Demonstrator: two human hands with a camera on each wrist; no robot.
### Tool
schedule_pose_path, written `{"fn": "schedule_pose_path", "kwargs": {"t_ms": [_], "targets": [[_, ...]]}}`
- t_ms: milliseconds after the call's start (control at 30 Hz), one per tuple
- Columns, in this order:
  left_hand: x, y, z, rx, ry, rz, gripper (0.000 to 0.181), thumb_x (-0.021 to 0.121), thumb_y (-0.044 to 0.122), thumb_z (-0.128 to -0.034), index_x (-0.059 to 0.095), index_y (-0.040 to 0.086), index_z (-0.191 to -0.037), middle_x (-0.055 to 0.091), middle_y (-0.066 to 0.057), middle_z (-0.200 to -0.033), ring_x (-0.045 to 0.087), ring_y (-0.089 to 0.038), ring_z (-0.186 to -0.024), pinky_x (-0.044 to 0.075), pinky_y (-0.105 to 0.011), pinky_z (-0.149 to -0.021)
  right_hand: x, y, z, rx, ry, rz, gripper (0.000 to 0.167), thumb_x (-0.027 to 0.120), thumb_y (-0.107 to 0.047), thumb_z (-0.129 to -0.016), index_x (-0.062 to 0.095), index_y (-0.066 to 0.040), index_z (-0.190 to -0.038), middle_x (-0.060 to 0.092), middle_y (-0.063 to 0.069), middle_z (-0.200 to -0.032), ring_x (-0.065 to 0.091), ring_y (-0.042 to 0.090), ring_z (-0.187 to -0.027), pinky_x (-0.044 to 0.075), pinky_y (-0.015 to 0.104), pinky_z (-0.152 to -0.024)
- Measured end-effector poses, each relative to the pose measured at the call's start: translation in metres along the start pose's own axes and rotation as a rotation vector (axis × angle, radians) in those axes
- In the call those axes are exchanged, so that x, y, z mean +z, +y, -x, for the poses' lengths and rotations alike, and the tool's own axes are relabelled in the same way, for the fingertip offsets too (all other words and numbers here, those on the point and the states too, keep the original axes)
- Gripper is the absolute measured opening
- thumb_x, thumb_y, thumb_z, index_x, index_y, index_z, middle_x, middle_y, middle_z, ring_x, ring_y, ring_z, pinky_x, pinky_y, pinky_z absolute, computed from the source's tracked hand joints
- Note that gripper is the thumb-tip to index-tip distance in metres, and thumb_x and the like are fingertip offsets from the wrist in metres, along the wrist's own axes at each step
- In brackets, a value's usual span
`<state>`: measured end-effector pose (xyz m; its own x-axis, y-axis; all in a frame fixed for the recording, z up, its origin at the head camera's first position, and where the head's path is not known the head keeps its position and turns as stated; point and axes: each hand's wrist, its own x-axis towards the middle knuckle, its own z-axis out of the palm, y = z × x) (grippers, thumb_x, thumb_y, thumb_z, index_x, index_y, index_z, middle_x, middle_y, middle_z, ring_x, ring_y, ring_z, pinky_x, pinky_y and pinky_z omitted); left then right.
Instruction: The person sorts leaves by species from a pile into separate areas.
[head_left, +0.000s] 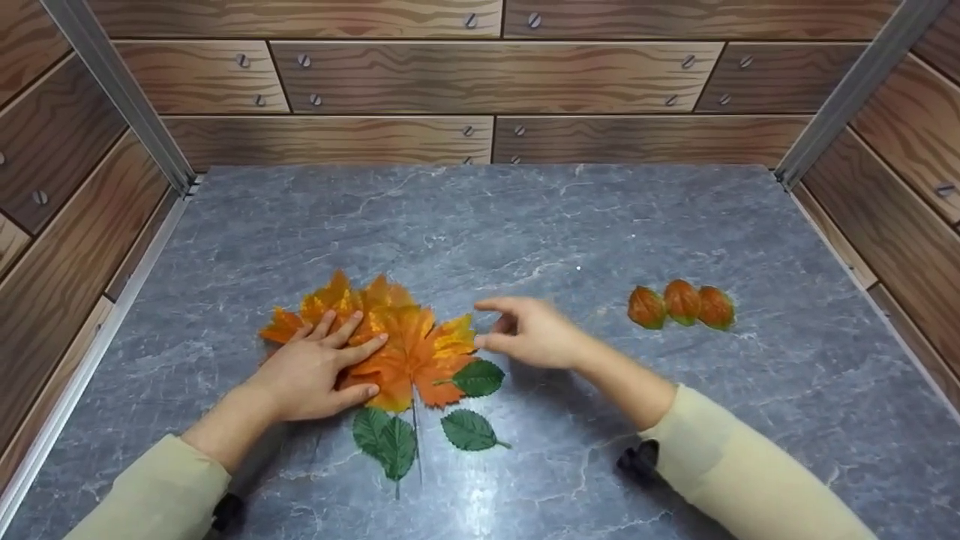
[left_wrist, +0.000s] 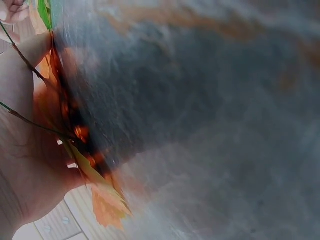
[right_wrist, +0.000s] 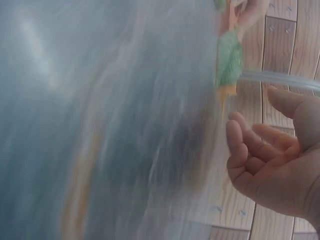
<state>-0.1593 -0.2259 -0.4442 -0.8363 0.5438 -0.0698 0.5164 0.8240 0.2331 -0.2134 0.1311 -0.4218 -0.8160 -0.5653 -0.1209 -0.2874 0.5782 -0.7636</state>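
Observation:
Spread over the left part of a pile of orange artificial maple leaves point(head_left: 411, 330), my left hand point(head_left: 304, 375) rests with its fingers extended. In the left wrist view the leaves' thin stems point(left_wrist: 30, 120) pass by the palm. My right hand point(head_left: 538, 334) hovers just right of the pile, its fingers loosely bent and nothing held, as the right wrist view confirms. A green leaf point(head_left: 480, 378) overlaps the pile's lower right edge. Below it lies another green leaf point(head_left: 469, 430). Two overlapping green leaves point(head_left: 386, 441) lie beside the maple stem.
Farther right on the grey marbled table point(head_left: 525, 217) lie three small orange-brown leaves point(head_left: 682, 302) in an overlapping row. Wood-patterned walls point(head_left: 495, 75) and metal posts point(head_left: 124, 97) enclose the back and sides.

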Motion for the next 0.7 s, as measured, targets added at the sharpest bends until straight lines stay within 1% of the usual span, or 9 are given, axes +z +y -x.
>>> {"fn": "schedule_pose_path", "kwargs": {"t_ms": [133, 200, 300, 400, 467, 533, 567, 633, 700], "targets": [[0.001, -0.001, 0.000, 0.004, 0.006, -0.004, 0.070, 0.055, 0.065, -0.1039, 0.046, 0.028, -0.163, 0.030, -0.022, -0.170, 0.025, -0.060, -0.151, 0.029, -0.077, -0.115, 0.014, -0.007, -0.004, 0.011, -0.038, -0.004, 0.074, 0.080, -0.032, -0.097, 0.050, -0.004, -0.158, 0.074, -0.001, -0.094, 0.069, 0.015, -0.083, 0.061, 0.033, -0.071], [0.002, -0.001, 0.000, 0.002, 0.007, -0.007, 0.070, 0.055, 0.065, -0.1038, 0.046, 0.028, -0.163, 0.030, -0.022, -0.169, 0.025, -0.060, -0.151, 0.029, -0.077, -0.114, 0.019, -0.010, -0.007, -0.009, -0.049, -0.025, 0.075, 0.081, -0.031, -0.096, 0.048, -0.004, -0.159, 0.075, -0.001, -0.095, 0.070, 0.014, -0.085, 0.061, 0.032, -0.074], [0.002, 0.000, 0.000, -0.006, 0.006, -0.006, 0.071, 0.055, 0.066, -0.1036, 0.045, 0.029, -0.164, 0.030, -0.022, -0.169, 0.025, -0.060, -0.151, 0.030, -0.077, -0.114, 0.026, -0.012, -0.010, -0.048, -0.057, -0.096, 0.077, 0.081, -0.025, -0.096, 0.045, -0.005, -0.161, 0.075, 0.001, -0.100, 0.071, 0.016, -0.092, 0.062, 0.031, -0.081], [0.002, 0.000, 0.000, -0.012, 0.004, -0.005, 0.072, 0.055, 0.066, -0.1036, 0.044, 0.029, -0.164, 0.030, -0.022, -0.170, 0.026, -0.059, -0.151, 0.030, -0.077, -0.114, 0.030, -0.014, -0.014, -0.068, -0.041, -0.173, 0.078, 0.081, -0.021, -0.096, 0.042, -0.003, -0.162, 0.075, 0.006, -0.107, 0.072, 0.019, -0.098, 0.061, 0.032, -0.086], [0.002, 0.000, -0.001, -0.012, 0.001, -0.002, 0.072, 0.054, 0.066, -0.1039, 0.042, 0.029, -0.165, 0.030, -0.022, -0.170, 0.025, -0.059, -0.151, 0.030, -0.076, -0.115, 0.031, -0.014, -0.015, -0.057, -0.001, -0.182, 0.077, 0.080, -0.021, -0.097, 0.043, -0.003, -0.162, 0.074, 0.010, -0.111, 0.072, 0.022, -0.100, 0.061, 0.034, -0.087], [0.002, 0.000, -0.001, -0.009, -0.002, 0.002, 0.072, 0.053, 0.066, -0.1042, 0.042, 0.029, -0.165, 0.029, -0.021, -0.170, 0.025, -0.059, -0.152, 0.029, -0.076, -0.115, 0.031, -0.014, -0.016, -0.028, 0.060, -0.135, 0.076, 0.080, -0.023, -0.097, 0.044, -0.004, -0.161, 0.073, 0.012, -0.118, 0.071, 0.024, -0.104, 0.060, 0.038, -0.090], [0.002, -0.001, -0.001, -0.006, -0.003, 0.003, 0.072, 0.053, 0.066, -0.1044, 0.041, 0.029, -0.165, 0.029, -0.022, -0.170, 0.025, -0.059, -0.152, 0.029, -0.076, -0.115, 0.031, -0.014, -0.016, -0.009, 0.085, -0.094, 0.077, 0.080, -0.025, -0.096, 0.045, -0.005, -0.161, 0.072, 0.014, -0.124, 0.070, 0.026, -0.108, 0.059, 0.041, -0.094], [0.002, -0.001, -0.001, -0.005, -0.005, 0.003, 0.072, 0.053, 0.066, -0.1045, 0.041, 0.029, -0.166, 0.029, -0.021, -0.170, 0.024, -0.059, -0.152, 0.029, -0.076, -0.115, 0.031, -0.015, -0.015, 0.029, 0.121, -0.005, 0.079, 0.082, -0.029, -0.095, 0.045, -0.008, -0.162, 0.068, 0.016, -0.135, 0.065, 0.030, -0.120, 0.052, 0.048, -0.106], [0.002, -0.002, 0.000, -0.006, -0.006, 0.000, 0.073, 0.052, 0.066, -0.1044, 0.041, 0.029, -0.166, 0.029, -0.021, -0.170, 0.024, -0.059, -0.152, 0.029, -0.077, -0.115, 0.031, -0.016, -0.016, 0.055, 0.125, 0.077, 0.083, 0.083, -0.034, -0.093, 0.044, -0.011, -0.163, 0.063, 0.017, -0.145, 0.058, 0.033, -0.132, 0.043, 0.053, -0.116]]}}
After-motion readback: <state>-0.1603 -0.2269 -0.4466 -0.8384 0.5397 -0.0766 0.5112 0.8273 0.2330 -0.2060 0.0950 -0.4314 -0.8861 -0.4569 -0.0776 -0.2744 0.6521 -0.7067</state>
